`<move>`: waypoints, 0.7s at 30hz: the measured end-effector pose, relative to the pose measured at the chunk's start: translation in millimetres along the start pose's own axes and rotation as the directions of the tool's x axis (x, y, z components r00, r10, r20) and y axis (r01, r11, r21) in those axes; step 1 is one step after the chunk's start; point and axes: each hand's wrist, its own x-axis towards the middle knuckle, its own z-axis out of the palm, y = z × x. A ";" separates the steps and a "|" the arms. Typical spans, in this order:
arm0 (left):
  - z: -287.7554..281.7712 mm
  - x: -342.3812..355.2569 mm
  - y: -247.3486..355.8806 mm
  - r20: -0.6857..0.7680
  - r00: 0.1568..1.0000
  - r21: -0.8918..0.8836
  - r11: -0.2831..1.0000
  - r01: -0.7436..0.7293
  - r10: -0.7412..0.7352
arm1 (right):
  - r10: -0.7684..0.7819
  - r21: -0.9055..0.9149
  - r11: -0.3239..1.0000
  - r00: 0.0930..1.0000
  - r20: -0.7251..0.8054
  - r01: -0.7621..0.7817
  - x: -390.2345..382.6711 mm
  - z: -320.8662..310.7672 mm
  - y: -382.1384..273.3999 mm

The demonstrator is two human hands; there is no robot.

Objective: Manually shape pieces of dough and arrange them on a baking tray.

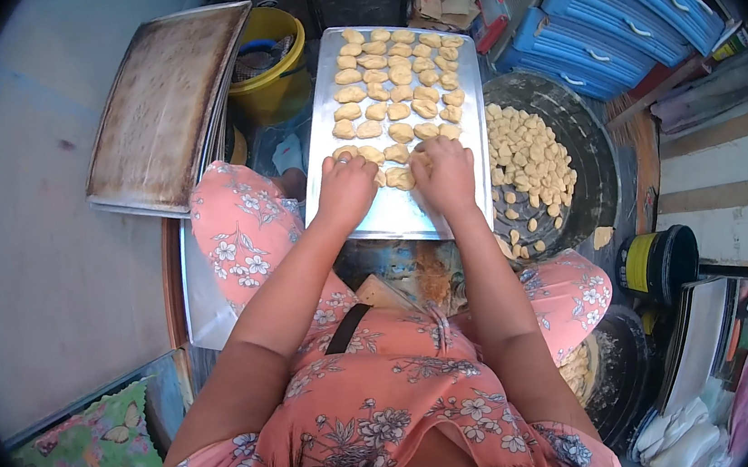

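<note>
A metal baking tray lies in front of me, its long side running away from my body. Rows of pale yellow dough pieces cover its far part, and the near end is bare metal. My left hand is curled over the left end of the nearest row, its fingers closed around a dough piece mostly hidden beneath them. Toward the tray's right edge, my right hand has its fingers bent down around another partly hidden dough piece. Between the hands sits one dough piece, uncovered.
Right of the tray, a wide dark round pan holds a heap of small dough lumps. Browned baking sheets lean at the left, beside a yellow bucket. Blue plastic drawers and a dark tub are at the right.
</note>
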 end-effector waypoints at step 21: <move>-21.0 -5.3 10.8 0.005 1.000 -0.114 0.993 -0.012 0.013 | 0.128 0.220 0.969 0.990 -0.065 -0.111 -23.2 -15.5 52.3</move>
